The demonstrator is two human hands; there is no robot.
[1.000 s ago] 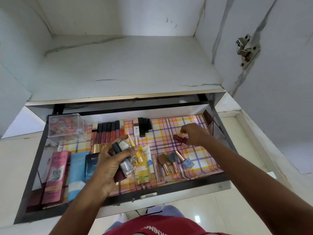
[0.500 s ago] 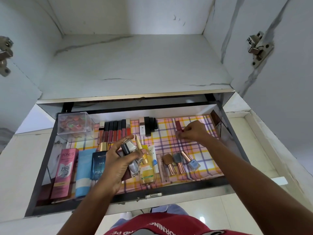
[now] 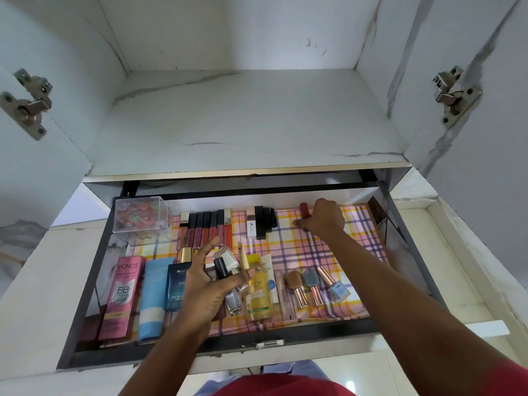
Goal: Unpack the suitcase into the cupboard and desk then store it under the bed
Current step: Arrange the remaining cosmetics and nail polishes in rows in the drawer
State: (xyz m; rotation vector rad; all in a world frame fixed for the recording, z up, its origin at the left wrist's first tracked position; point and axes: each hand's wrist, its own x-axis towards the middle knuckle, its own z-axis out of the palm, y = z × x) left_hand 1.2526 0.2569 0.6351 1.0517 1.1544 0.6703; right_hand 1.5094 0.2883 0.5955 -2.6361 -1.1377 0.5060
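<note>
- Currently, right hand pinches a red lipstick, apparently extending the drawer's back row.
- Left hand clutches several small bottles, probably queued for placing.

Pink box, lower left of the frame: showing "POND'S" and "BB+ CREAM".
Dark blue box, just right of the blue tube: showing "BELLA", the rest being covered by the hand.
Yellow bottle, lower centre: lettering showing but not reading clearly.
</note>
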